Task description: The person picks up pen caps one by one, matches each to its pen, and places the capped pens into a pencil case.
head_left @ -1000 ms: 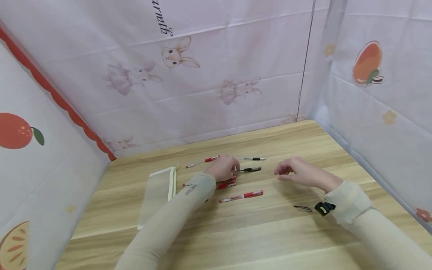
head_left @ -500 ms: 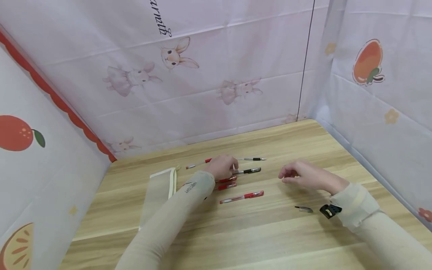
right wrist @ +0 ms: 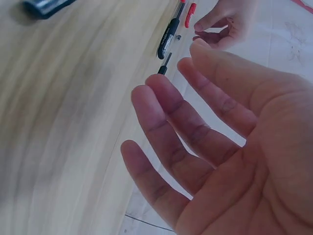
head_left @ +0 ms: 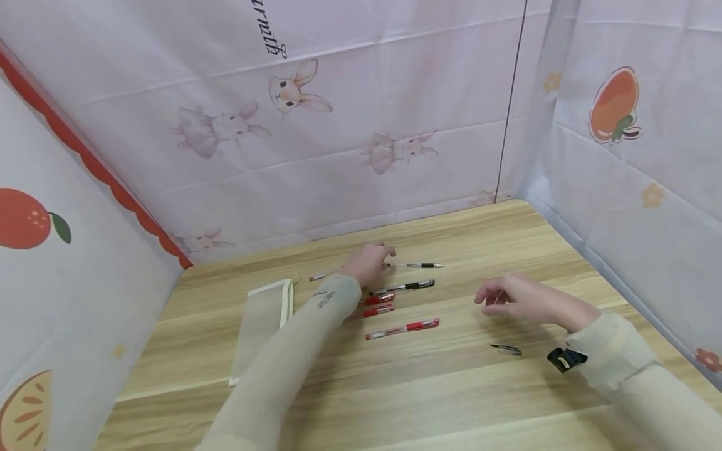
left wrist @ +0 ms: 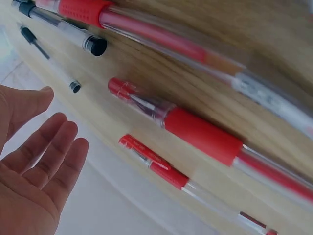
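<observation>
My left hand point(head_left: 369, 263) hovers at the back of the table by the rear end of an uncapped black pen point(head_left: 423, 265). In the left wrist view its fingers are loosely spread and hold nothing; that pen lies just beyond the thumb. A capped black pen point(head_left: 414, 285) lies nearer, then red pens point(head_left: 378, 311), one of them point(head_left: 403, 329) closest to the front. Another red pen point(left wrist: 154, 159) is partly hidden behind the left hand in the head view. My right hand point(head_left: 536, 300) hangs over the right side, fingers loosely bent around nothing.
A pale zippered pouch point(head_left: 262, 319) lies on the left of the wooden table point(head_left: 440, 388), partly behind the left forearm. A small black-and-clear pen cap point(head_left: 506, 349) lies below the right hand. Printed cloth walls point(head_left: 338, 188) stand around the table's back and sides.
My left hand has moved back from the capped black pen, which now shows whole, towards the uncapped one. My right hand has drifted right and slightly nearer, still holding nothing.
</observation>
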Available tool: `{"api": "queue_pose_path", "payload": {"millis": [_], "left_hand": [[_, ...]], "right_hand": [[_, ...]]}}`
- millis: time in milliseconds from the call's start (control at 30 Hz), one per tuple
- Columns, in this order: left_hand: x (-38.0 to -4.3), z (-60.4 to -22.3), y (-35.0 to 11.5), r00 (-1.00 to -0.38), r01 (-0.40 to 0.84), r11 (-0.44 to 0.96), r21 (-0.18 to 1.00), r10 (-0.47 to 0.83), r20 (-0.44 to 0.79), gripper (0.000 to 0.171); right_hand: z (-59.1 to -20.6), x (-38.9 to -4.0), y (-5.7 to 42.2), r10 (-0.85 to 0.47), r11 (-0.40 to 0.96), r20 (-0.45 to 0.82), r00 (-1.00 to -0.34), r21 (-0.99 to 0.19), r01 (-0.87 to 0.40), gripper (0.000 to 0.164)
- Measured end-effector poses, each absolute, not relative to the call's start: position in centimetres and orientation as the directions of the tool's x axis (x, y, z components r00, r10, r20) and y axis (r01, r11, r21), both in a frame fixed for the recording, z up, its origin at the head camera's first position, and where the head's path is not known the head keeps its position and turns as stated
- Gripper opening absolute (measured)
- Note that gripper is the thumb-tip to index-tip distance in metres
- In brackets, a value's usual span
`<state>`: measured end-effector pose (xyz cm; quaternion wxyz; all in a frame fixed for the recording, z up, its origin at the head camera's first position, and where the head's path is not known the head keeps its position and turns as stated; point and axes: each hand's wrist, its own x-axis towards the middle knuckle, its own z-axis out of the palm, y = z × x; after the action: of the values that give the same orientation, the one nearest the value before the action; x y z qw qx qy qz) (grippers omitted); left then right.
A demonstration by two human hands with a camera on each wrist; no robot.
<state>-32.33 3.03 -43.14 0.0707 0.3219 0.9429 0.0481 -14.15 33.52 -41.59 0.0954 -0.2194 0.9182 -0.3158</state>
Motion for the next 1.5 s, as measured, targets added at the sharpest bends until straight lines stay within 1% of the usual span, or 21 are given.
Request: {"api": "queue_pose_path", "payload": {"millis": [167,333,500,767,967,1267,1400,1500], "left_hand": [[-32.5,-43.6,3.7,-0.780,0.615,0.783,0.093,0.622,-0.070,0.040],[-32.9,-44.2,4.2,-0.779,0.620,0.781,0.078,0.625,-0.061,0.041],[-33.2,-44.8,4.4,-0.782,0.616,0.784,0.075,0.621,-0.058,0.043],[-33.5,-45.3,4.5,-0.780,0.619,0.781,0.087,0.624,-0.051,0.037],[-33.4,-45.0,4.8,-0.764,0.638,0.767,0.070,0.642,-0.063,0.029],[-33.0,-44.5,5.4,-0.734,0.673,0.738,0.052,0.675,-0.076,0.027],[-32.8,-44.4,5.4,-0.730,0.676,0.735,0.056,0.678,-0.083,0.027],[-32.7,-44.3,5.4,-0.738,0.664,0.743,0.085,0.670,-0.085,0.028]], "right_hand": [[-42.1,-13.1,34.2,-0.455,0.710,-0.027,-0.890,-0.613,-0.345,0.015],[-42.5,-12.2,34.7,-0.476,0.681,0.009,-0.879,-0.629,-0.375,0.015],[-42.9,-11.5,35.0,-0.469,0.677,0.003,-0.883,-0.640,-0.362,0.015],[-43.4,-10.6,35.1,-0.448,0.686,-0.016,-0.894,-0.648,-0.332,0.015],[-43.6,-10.3,35.2,-0.458,0.675,-0.003,-0.889,-0.652,-0.345,0.015],[-43.9,-9.7,35.2,-0.466,0.659,-0.025,-0.885,-0.676,-0.328,0.020],[-44.0,-9.5,35.2,-0.463,0.658,-0.033,-0.886,-0.682,-0.319,0.022],[-44.1,-9.3,35.2,-0.454,0.662,-0.051,-0.889,-0.687,-0.299,0.026]]}}
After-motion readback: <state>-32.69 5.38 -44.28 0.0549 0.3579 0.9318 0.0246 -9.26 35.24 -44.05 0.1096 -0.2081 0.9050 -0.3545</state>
